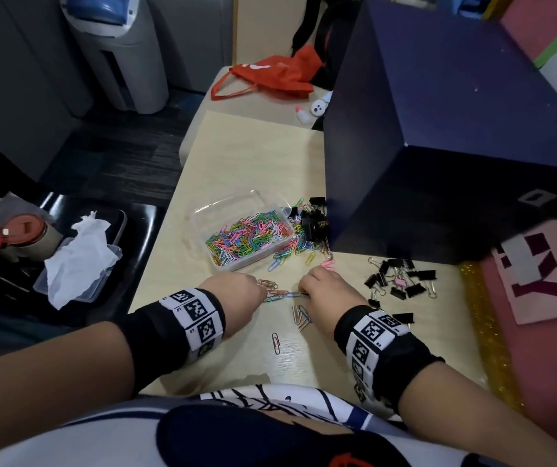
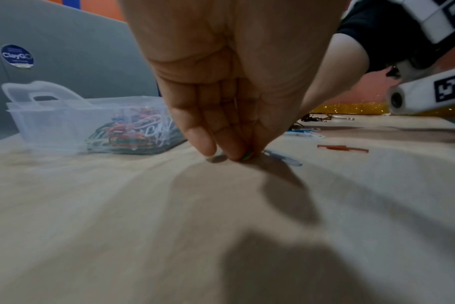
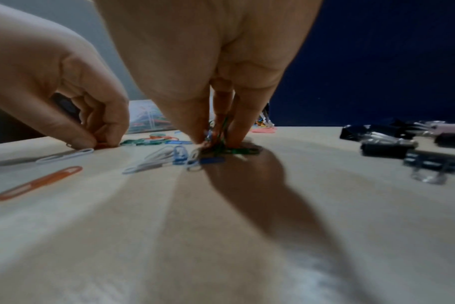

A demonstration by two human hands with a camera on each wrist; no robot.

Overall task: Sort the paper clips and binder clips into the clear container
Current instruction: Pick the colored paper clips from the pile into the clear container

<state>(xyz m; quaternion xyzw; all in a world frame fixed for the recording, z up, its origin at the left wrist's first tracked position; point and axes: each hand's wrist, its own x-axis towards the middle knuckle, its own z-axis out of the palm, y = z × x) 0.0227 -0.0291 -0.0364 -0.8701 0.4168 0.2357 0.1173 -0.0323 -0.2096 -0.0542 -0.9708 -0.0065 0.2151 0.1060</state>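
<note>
Your left hand [image 1: 236, 294] and right hand [image 1: 329, 293] each pinch paper clips [image 1: 282, 294] off the table [image 1: 253, 156]. The clear container [image 1: 240, 227] sits mid-table just beyond, its long axis slanting toward the far-right corner, nearer your left.

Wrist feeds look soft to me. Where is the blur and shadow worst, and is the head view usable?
Head view: sharp, wide-angle bending at the edges. Left wrist view: left hand casts a dark shadow toward the camera; clear container slightly soft. Right wrist view: binder clips smeared, right hand shadowing the table.
</note>
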